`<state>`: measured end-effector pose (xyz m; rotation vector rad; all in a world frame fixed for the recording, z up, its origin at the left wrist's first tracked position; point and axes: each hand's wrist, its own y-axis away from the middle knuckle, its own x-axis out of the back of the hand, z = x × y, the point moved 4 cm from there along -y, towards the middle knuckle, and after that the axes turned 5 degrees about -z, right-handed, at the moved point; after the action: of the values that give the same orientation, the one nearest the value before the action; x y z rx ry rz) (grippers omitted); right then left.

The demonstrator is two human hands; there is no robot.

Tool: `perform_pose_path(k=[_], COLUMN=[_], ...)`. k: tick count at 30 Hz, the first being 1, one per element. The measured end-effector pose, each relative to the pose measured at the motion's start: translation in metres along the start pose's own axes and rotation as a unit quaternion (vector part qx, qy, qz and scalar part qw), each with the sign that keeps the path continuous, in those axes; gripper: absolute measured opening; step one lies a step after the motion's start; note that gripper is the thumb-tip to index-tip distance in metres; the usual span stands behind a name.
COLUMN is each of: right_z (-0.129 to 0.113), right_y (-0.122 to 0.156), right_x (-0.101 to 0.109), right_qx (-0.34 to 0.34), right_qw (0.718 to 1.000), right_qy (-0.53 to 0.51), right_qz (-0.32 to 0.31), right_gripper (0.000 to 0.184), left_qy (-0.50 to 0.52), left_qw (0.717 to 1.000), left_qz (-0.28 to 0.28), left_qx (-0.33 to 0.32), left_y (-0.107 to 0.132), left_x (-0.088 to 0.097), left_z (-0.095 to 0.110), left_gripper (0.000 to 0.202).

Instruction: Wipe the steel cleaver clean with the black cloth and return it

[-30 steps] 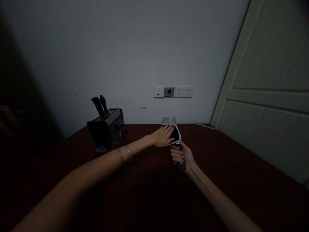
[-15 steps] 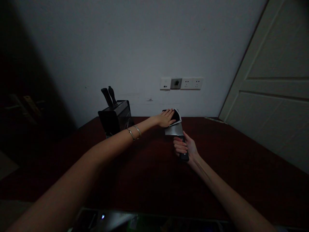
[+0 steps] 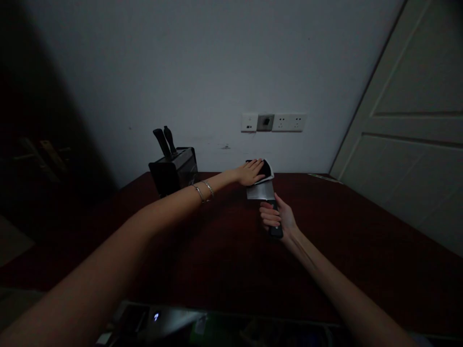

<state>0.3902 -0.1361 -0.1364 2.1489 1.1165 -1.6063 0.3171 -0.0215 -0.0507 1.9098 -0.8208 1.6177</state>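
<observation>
A cleaver [image 3: 259,191] with a broad metal blade and a black handle is held over the dark red table [image 3: 224,250]. My right hand [image 3: 285,217] is wrapped round its handle. Flat across the far part of the blade lies a black cloth with a white edge [image 3: 266,169]. My left hand [image 3: 249,172], fingers stretched out, presses on this cloth from above. Bracelets circle the left wrist. The cloth and the hand hide the blade's far end.
Left of my hands stands a dark knife block [image 3: 173,168] with two black-handled tools [image 3: 164,142] in it. Sockets and switches [image 3: 273,122] sit on the wall behind. A pale door [image 3: 408,144] borders the right side. Dim objects [image 3: 217,330] lie along the near edge.
The whole view has shifted slightly, so things sit a little higher. Both hands keep their hold, and the cloth's white edge looks slightly more rounded.
</observation>
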Motion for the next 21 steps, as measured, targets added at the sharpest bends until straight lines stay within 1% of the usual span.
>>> perform_pose_path(k=[2, 3, 5, 7, 11, 13, 14, 16, 21], right_z=[0.003, 0.003, 0.002, -0.003, -0.013, -0.015, -0.014, -0.009, 0.005], right_y=[-0.001, -0.001, -0.001, 0.000, 0.002, 0.002, 0.002, 0.001, -0.004], right_x=[0.000, 0.000, 0.000, 0.001, 0.003, 0.003, 0.003, 0.002, 0.000], right_qx=[-0.004, -0.005, -0.003, 0.003, 0.013, 0.015, 0.013, 0.003, -0.024], right_qw=[1.000, 1.000, 1.000, 1.000, 0.999, 0.998, 0.998, 0.998, 0.998], right_qy=[-0.003, -0.005, -0.004, 0.003, 0.028, 0.039, 0.042, 0.045, 0.033], right_qz=[0.002, 0.002, 0.001, -0.008, -0.036, -0.042, -0.043, -0.044, -0.037], right_gripper=[0.040, 0.040, 0.040, 0.039, 0.030, 0.027, 0.027, 0.031, 0.042], left_qy=[0.009, 0.011, 0.009, 0.001, -0.028, -0.038, -0.040, -0.041, -0.019], left_qw=[1.000, 1.000, 1.000, 1.000, 0.993, 0.989, 0.988, 0.991, 0.999], left_qz=[-0.002, -0.001, 0.005, 0.014, 0.053, 0.067, 0.068, 0.057, 0.031], left_qx=[0.023, 0.025, 0.011, -0.017, -0.099, -0.124, -0.129, -0.115, -0.012], left_y=[-0.003, -0.004, -0.002, 0.004, 0.023, 0.030, 0.031, 0.029, 0.008], left_x=[0.000, 0.000, -0.001, -0.003, -0.005, -0.005, -0.004, -0.002, 0.003], left_z=[-0.010, -0.011, -0.008, 0.004, 0.039, 0.049, 0.049, 0.041, 0.002], left_gripper=[0.068, 0.068, 0.068, 0.068, 0.067, 0.066, 0.066, 0.067, 0.067])
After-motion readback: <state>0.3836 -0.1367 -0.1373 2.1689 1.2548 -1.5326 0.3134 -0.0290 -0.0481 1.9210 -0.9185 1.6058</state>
